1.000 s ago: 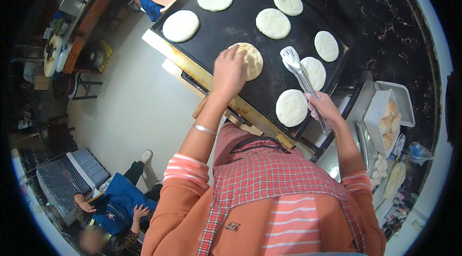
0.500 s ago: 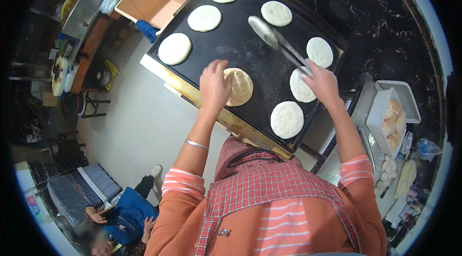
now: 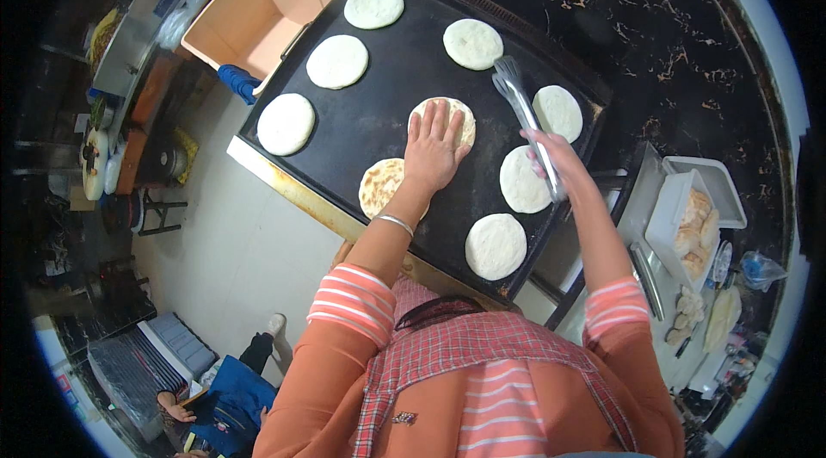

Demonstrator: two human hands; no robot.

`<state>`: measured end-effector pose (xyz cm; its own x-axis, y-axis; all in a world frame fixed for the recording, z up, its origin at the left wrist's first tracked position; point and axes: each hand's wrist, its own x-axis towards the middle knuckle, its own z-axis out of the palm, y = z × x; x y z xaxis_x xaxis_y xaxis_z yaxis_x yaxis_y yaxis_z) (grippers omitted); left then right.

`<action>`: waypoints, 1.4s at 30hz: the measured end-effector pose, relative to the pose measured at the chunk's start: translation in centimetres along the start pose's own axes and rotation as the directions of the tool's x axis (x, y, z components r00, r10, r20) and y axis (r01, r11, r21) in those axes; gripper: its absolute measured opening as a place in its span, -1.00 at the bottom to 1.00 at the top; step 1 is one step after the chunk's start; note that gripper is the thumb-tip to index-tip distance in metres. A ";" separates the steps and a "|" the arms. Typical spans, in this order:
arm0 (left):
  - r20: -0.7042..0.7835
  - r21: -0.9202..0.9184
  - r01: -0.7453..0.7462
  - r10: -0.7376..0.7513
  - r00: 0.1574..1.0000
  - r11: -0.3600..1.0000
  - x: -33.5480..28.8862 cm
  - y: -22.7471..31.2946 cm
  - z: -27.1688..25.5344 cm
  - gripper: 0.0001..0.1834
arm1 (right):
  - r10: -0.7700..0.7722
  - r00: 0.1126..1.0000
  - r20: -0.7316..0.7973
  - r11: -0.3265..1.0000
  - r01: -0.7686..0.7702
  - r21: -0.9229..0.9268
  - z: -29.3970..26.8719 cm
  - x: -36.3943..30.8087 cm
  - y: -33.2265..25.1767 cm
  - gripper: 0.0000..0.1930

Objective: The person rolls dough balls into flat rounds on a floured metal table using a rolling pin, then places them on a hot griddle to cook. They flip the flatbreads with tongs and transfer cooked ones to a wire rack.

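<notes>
Black metal griddle (image 3: 383,101) before me, seven pale dough rounds (image 3: 336,62) spaced about its surface. The person's left grip (image 3: 435,154) lies flat, fingers apart, on a browned flatbread (image 3: 467,126) near the middle; a spottier flatbread (image 3: 380,187) sits nearer, to its left. The right grip (image 3: 552,158) is clamped around silver tongs (image 3: 518,102), whose tips reach just beside one far round. A peach tub (image 3: 249,23) stands at the far left.
</notes>
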<state>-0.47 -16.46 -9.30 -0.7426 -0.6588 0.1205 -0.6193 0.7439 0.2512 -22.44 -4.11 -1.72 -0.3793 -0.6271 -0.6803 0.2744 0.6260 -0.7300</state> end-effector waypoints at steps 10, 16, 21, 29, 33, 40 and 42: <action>-0.225 -0.312 0.123 -0.199 0.954 0.942 2.0 -3.0 -5.5 -0.37 | -0.611 0.791 0.018 0.284 0.240 -0.928 -2.3 -1.9 -5.0 -0.30; -0.279 -0.190 -0.042 -0.013 0.960 0.981 10.4 -1.4 -3.9 -0.38 | -0.420 0.898 -0.131 0.549 0.136 -0.825 -4.9 -8.6 -2.0 -0.26; -0.114 0.009 -0.182 0.182 0.977 0.983 14.5 2.7 0.6 -0.37 | -0.441 0.847 -0.297 0.805 0.227 -0.547 -6.6 -10.9 1.6 -0.27; -0.034 -0.007 -0.261 0.261 0.965 0.965 15.1 2.7 2.8 -0.36 | -0.363 0.905 -0.222 0.932 0.348 -0.104 -5.0 -9.1 -1.5 -0.53; -0.113 -0.256 -0.041 0.012 0.994 0.966 10.8 2.2 -1.0 -0.35 | -0.104 0.988 0.117 0.995 0.105 0.005 -1.8 -3.1 -5.9 -0.51; -0.101 -0.654 0.160 -0.294 0.950 0.740 -5.7 1.8 -9.2 -0.39 | -0.005 0.952 0.306 0.996 0.034 -0.088 10.0 11.2 -9.5 -0.60; -0.027 -0.732 0.266 -0.417 0.909 0.627 -8.9 1.2 -11.0 -0.40 | -0.099 0.946 0.309 0.991 0.121 -0.053 12.9 13.9 -10.7 -0.66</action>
<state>8.15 -10.94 0.55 -0.4100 -0.9116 0.0305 -0.3992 0.2094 0.8927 -19.23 -25.54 -4.21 -0.1130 -0.7984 -0.5914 0.1792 0.5691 -0.8025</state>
